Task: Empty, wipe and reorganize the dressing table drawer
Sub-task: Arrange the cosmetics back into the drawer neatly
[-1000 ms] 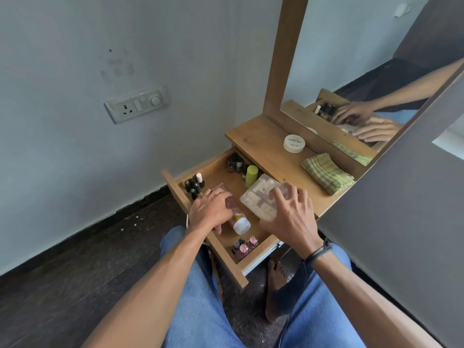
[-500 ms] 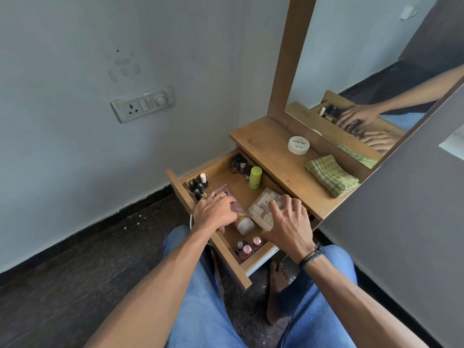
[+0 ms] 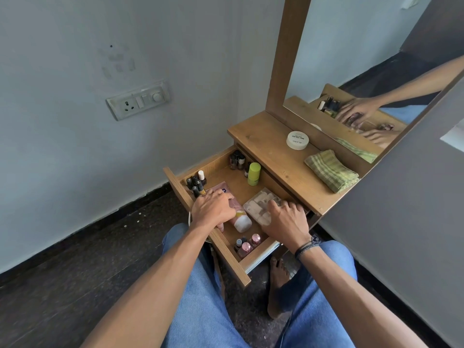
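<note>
Both arms are extended into the open drawer (image 3: 233, 262). The left hand (image 3: 213, 209) is curled over the pink tube (image 3: 241, 221) near the left wall. The right hand (image 3: 286, 222) is clamped by curled fingers on the clear case (image 3: 257, 205), just under the surface (image 3: 276, 156) edge. Bare drawer floor is seen between tube, case and green bottle (image 3: 253, 173).

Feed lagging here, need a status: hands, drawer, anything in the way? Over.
Left hand grips pink tube. Right hand holds clear box, both inside open drawer. Nail polish bottles crowd the corners.
</note>
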The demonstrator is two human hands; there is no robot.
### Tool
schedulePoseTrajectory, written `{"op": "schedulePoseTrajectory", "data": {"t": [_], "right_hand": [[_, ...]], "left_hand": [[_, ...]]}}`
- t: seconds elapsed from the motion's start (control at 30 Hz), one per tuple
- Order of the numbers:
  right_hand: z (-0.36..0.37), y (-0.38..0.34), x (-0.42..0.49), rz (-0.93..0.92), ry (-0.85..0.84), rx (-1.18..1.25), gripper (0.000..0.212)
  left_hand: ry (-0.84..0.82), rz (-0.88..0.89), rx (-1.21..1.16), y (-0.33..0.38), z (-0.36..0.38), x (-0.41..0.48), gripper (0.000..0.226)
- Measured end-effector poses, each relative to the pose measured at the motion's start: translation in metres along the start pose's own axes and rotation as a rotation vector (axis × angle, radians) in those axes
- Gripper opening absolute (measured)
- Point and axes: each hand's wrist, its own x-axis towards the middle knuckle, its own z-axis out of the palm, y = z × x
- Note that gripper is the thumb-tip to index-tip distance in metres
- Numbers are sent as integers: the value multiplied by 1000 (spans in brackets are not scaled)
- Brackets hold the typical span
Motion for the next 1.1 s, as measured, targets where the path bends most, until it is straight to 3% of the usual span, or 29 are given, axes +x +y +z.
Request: {"op": "schedulePoseTrajectory", "data": {"t": [0.13, 0.9, 1.0, 1.1], "right_hand": [[2, 1, 4, 13, 36, -23, 38], [3, -6, 9, 63, -86, 36, 30], [-12, -6, 8, 12, -8, 148, 21], [-47, 5, 20, 22, 190, 364, 17]], "left_hand": [[2, -1, -6, 0, 0, 1, 59], [-1, 28, 7, -1, 1, 1, 60], [-34, 56, 30, -2, 1, 3, 66], [-54, 67, 47, 0, 1, 5, 66]]}}
